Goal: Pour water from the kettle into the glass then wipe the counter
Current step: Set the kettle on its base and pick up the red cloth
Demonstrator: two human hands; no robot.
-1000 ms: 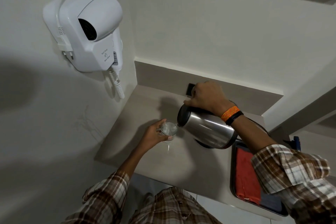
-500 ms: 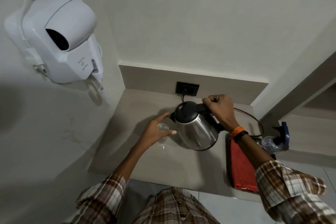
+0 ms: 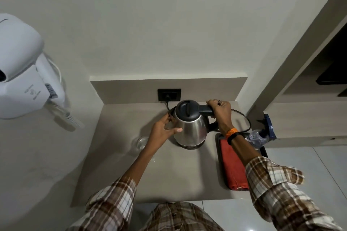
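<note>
The steel kettle (image 3: 190,129) with a black lid stands upright on the beige counter (image 3: 180,172), near the back. My right hand (image 3: 219,113) is closed around its black handle. My left hand (image 3: 165,130) is open, fingers spread, thumb touching the kettle's left side. The clear glass (image 3: 141,142) stands on the counter just left of my left wrist, with nothing holding it. A red cloth (image 3: 233,167) lies in a black tray (image 3: 218,155) to the right of the kettle.
A spray bottle with a blue trigger (image 3: 262,135) rests at the tray's far right end. The kettle's black cord (image 3: 244,118) loops to a wall socket (image 3: 169,94). A white wall-mounted hair dryer (image 3: 24,80) hangs at the left. The counter's front edge is close to my body.
The kettle went from tilted over the glass to upright on the counter. My left hand let go of the glass, which now stands alone, and moved to the kettle's side.
</note>
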